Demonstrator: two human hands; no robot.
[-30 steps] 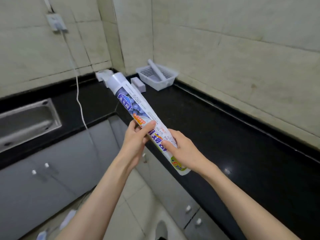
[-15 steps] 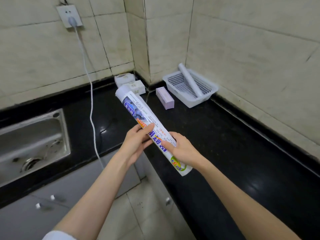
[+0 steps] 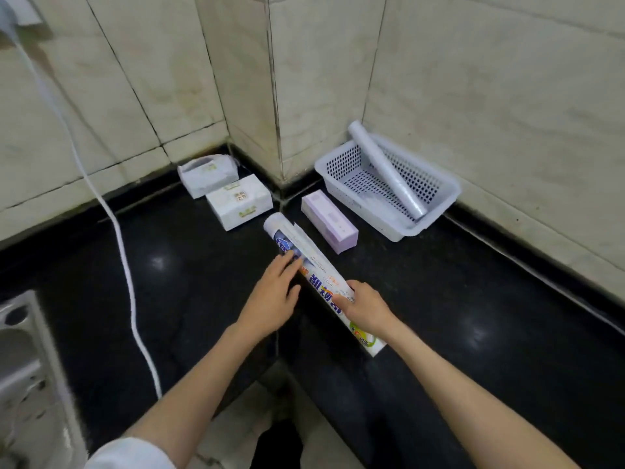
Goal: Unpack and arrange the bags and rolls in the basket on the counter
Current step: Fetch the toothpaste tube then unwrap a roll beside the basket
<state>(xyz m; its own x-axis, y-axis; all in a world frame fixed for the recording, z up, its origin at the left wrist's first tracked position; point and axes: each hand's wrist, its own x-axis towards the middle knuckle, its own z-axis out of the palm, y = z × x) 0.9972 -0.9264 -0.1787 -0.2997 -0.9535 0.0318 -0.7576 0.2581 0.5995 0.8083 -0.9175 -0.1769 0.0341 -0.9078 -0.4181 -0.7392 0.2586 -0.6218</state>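
Note:
A long printed roll [image 3: 318, 275] lies on the black counter [image 3: 473, 299], one end pointing toward the corner. My left hand [image 3: 274, 296] touches its left side with straight fingers. My right hand [image 3: 367, 308] holds its near half, fingers laid over the top. A white perforated basket [image 3: 436, 211] stands against the right wall with one clear plastic roll [image 3: 385, 167] leaning in it. A lilac box [image 3: 329, 221] lies between the printed roll and the basket. Two white packs [image 3: 238, 201] [image 3: 206, 176] sit in the corner to the left.
A steel sink [image 3: 30, 384] is set into the counter at the far left. A white cable [image 3: 125, 252] hangs from a wall socket down across the counter. Tiled walls close off the back and right. The counter's inner corner edge lies below my hands.
The printed roll has come down from mid-air onto the counter beside the lilac box. My left hand has loosened its grip and now only touches the roll. The view has moved closer to the corner.

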